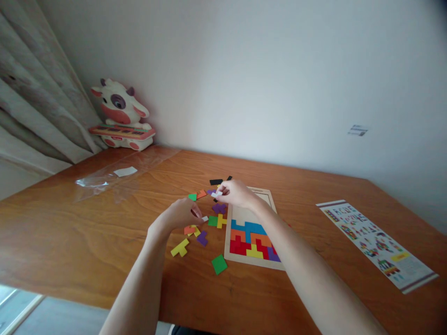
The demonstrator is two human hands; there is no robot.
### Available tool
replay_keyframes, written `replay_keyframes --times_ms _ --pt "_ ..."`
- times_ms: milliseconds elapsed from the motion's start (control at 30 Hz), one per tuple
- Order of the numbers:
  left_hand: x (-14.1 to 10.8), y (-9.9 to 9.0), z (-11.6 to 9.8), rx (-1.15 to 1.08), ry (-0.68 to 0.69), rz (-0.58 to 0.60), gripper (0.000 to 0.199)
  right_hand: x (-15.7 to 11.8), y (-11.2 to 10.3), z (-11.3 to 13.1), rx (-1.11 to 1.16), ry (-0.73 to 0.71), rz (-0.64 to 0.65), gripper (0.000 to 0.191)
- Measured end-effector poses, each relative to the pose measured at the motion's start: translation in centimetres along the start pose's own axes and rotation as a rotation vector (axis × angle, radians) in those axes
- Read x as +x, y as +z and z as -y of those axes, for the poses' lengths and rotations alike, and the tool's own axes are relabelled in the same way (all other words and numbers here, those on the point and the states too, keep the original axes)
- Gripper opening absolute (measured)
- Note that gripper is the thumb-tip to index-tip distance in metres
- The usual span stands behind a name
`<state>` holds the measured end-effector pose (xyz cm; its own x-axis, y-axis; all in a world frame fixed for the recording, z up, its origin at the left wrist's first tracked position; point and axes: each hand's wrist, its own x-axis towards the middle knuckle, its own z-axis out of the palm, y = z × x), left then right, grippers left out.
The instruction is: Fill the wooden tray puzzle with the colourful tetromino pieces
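Observation:
Between the fingertips of my right hand (234, 192) is a white puzzle piece (217, 194), held above the loose pieces beside the board. My left hand (181, 213) pinches another white piece (205, 218), low over the table. The wooden puzzle board (227, 242) lies under my right forearm, which hides part of it. Blue pieces (254, 228), red, orange, yellow and purple ones fill its near half. To its left are scattered a green square (219, 264), a yellow T-shaped piece (180, 247), a purple piece (202, 238) and black pieces (215, 182).
A printed pattern sheet (377, 246) lies at the right. On the left a clear plastic bag (104, 179) is spread flat, and behind it a cow-shaped toy keyboard (122, 116) stands against the wall. The table's (87, 279) front edge runs nearby.

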<state>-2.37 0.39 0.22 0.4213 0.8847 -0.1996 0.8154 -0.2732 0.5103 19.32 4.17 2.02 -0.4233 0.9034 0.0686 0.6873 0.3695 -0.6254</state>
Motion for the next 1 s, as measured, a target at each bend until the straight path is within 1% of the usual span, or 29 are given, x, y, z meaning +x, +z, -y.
replay_keyframes --times_ms 133,200,267,367,433,533,633,733,867,1000 --pt "0.0 0.0 -0.4 -0.006 -0.033 -0.004 0.030 -2.8 -3.6 -4.4 0.016 0.120 -0.185 0.013" --pt "0.2 0.1 -0.3 0.000 -0.046 -0.002 0.028 -4.1 -4.8 -6.5 0.045 0.211 -0.215 0.017" --pt "0.5 0.3 -0.1 -0.002 -0.046 -0.004 0.025 -5.0 -5.3 -8.3 0.084 0.301 -0.246 0.021" --pt "0.9 0.6 0.5 -0.029 -0.050 -0.022 0.019 -5.4 -4.7 -10.3 0.098 0.394 -0.284 0.022" --pt "1.1 0.7 0.7 -0.066 -0.057 -0.052 0.020 -5.1 -4.1 -11.0 0.098 0.415 -0.284 0.021" --pt "1.1 0.8 0.8 -0.104 -0.077 -0.089 0.025 -4.6 -3.5 -11.0 0.106 0.417 -0.295 0.022" --pt "1.0 0.6 0.5 -0.108 -0.092 -0.083 0.026 -4.5 -3.6 -10.9 0.103 0.417 -0.316 0.023" --pt "0.9 0.4 0.0 -0.092 -0.103 -0.070 0.027 -4.7 -4.0 -11.2 0.122 0.435 -0.330 0.014" --pt "0.9 0.3 -0.3 -0.086 -0.123 -0.070 0.027 -4.9 -4.2 -12.1 0.150 0.433 -0.319 0.017" --pt "1.1 0.5 0.0 -0.087 -0.119 -0.077 0.028 -4.8 -4.0 -12.5 0.180 0.407 -0.281 0.023"
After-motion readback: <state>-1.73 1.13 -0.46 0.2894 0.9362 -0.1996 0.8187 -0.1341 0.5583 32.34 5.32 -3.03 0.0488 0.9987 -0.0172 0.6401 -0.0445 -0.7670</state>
